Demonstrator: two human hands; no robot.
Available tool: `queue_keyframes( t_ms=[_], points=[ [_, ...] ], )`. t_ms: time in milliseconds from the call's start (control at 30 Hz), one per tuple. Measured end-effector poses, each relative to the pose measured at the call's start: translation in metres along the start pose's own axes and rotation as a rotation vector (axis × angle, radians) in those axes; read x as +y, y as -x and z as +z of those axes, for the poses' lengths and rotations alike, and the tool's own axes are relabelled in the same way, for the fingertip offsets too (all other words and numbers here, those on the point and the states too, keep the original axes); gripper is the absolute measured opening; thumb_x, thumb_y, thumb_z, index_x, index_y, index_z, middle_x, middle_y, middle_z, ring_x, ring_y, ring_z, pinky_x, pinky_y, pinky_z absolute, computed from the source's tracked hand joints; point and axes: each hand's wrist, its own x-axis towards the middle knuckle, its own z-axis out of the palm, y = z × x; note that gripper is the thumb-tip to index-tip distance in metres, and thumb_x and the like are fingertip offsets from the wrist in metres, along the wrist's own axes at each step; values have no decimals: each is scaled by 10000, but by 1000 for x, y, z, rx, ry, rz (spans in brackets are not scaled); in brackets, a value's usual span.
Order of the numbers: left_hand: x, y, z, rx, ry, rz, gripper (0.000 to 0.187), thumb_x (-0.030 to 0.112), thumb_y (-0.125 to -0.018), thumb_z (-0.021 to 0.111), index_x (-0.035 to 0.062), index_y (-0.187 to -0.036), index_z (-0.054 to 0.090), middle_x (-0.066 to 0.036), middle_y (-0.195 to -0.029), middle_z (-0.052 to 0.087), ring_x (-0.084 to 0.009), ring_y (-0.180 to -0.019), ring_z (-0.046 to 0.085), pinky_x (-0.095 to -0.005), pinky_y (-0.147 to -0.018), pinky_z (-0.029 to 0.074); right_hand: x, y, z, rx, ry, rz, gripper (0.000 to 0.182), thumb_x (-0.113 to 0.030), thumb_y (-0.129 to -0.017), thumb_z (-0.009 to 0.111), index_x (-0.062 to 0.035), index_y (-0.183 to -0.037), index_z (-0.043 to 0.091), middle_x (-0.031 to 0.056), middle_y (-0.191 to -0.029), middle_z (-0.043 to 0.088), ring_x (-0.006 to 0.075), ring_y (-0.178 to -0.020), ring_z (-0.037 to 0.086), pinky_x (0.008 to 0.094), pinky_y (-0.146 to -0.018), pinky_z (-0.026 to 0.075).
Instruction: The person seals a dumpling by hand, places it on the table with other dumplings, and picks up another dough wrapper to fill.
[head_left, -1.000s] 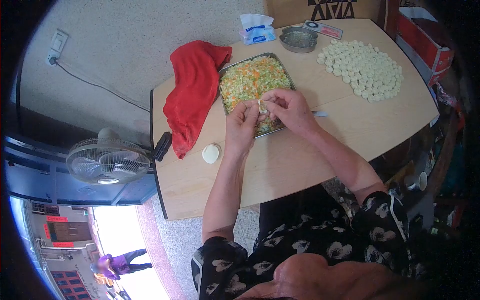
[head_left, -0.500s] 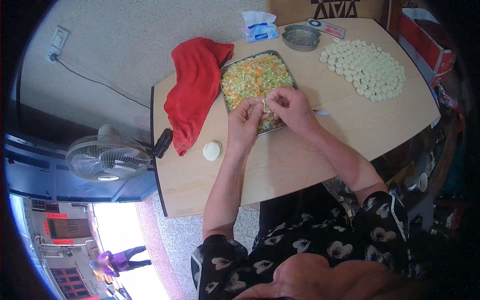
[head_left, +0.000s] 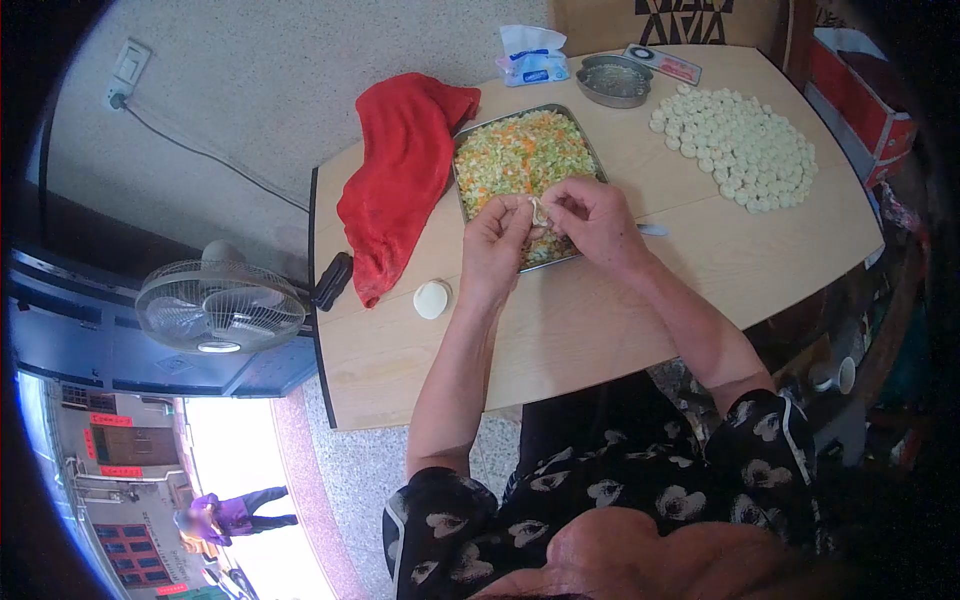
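Both hands meet over the near part of a metal tray [head_left: 551, 265] filled with chopped vegetable filling [head_left: 525, 150] in pale green, white and orange. Between the fingertips is a small white dumpling [head_left: 539, 212], mostly hidden by the fingers. My left hand [head_left: 494, 245] pinches one side of it with thumb and forefinger. My right hand [head_left: 603, 228] pinches the other side, its fingers closed. A little pile of round white dough wrappers [head_left: 432, 299] lies left of my left forearm. Beside my right wrist, the pale end of a utensil [head_left: 653, 230] sticks out past the tray.
Many formed dumplings [head_left: 740, 145] cover the table's far right. A round metal dish [head_left: 614, 82], a tissue pack [head_left: 532, 58] and a flat box [head_left: 665, 64] stand at the back. Left are a red cloth [head_left: 405, 170], a dark object [head_left: 333, 281] and a fan [head_left: 220, 300]. A person [head_left: 235, 512] stands outside.
The view has shifted slightly, so the table and tray appear a little further right. Both hands stay pinched on the dumpling, with only slight finger movement.
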Motion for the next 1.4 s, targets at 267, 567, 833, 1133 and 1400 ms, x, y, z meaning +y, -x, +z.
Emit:
queue_keyframes(
  t_ms=[267,567,833,1133,1400],
  points=[
    [8,2,-4,-59,-24,-51,160,146,-984,577,14,-1060,627,-17,-918,665,-67,-802,617,-206,-704,501,-6,0,-2,-73,54,19,161,40,-890,602,17,-1041,653,0,-829,606,50,-694,557,222,-613,483],
    [10,1,-4,-68,44,-67,231,148,-992,556,-20,-1143,605,-60,-1013,663,-107,-882,656,-225,-770,540,-11,2,-1,1,-210,116,94,-13,-893,623,34,-972,640,34,-812,654,72,-674,606,231,-599,508],
    [8,3,3,-37,60,-29,303,70,-969,568,-41,-1252,574,-118,-1096,663,-159,-938,670,-254,-853,552,-2,-1,-5,16,-263,179,58,2,-898,612,42,-936,629,42,-767,644,76,-663,612,227,-597,512],
    [8,3,1,-15,26,-24,272,86,-966,586,-49,-1201,614,-102,-1047,685,-141,-910,666,-242,-808,541,-5,-3,-4,-9,-209,128,81,0,-900,612,42,-966,632,33,-765,638,68,-662,599,227,-584,498],
    [9,3,0,-25,-13,-35,246,117,-973,585,-48,-1147,642,-77,-990,696,-110,-875,657,-225,-784,532,-10,-1,0,-13,-112,56,115,-6,-905,612,33,-1008,645,23,-787,642,56,-651,575,219,-581,484]
  ],
)
